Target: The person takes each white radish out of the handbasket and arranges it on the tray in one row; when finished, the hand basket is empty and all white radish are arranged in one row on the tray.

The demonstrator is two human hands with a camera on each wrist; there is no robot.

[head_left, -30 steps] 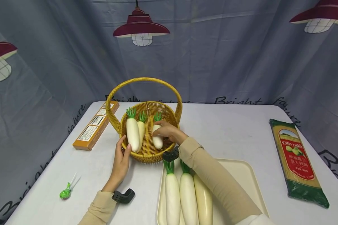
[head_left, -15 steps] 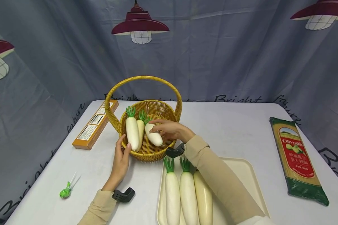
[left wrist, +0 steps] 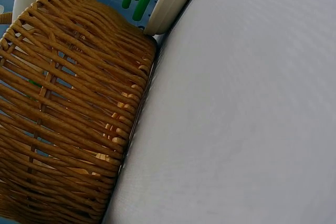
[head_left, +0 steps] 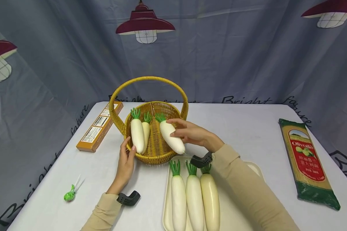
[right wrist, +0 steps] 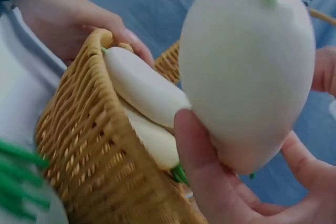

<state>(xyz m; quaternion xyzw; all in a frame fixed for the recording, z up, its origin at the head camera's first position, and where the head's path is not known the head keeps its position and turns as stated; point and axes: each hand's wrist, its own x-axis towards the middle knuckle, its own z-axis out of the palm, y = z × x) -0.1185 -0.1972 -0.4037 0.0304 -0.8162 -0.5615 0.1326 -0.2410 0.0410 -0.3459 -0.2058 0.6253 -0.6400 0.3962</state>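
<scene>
My right hand [head_left: 192, 133] grips a white radish [head_left: 171, 137] with green leaves, raised over the right side of the yellow wicker basket [head_left: 157, 158]. In the right wrist view, the thumb and fingers wrap round this radish [right wrist: 247, 66]. My left hand [head_left: 125, 165] holds the basket's front left rim; the right wrist view shows its fingers over that edge. Inside the basket lean a white radish [head_left: 137, 136] and a slimmer cream radish [head_left: 146, 133]. The left wrist view shows mostly the basket's woven side [left wrist: 68, 103].
A cream tray [head_left: 234, 205] with three long radishes [head_left: 194, 199] lies in front of the basket. Left are a brown box [head_left: 99, 128] and a green lollipop [head_left: 69, 195]. At the right lies a pasta packet [head_left: 307, 163]. The basket's tall handle [head_left: 148, 78] arches above.
The right hand has lifted the radish from the basket's interior and carried it right, toward the rim. Left hand and basket stay about where they were.
</scene>
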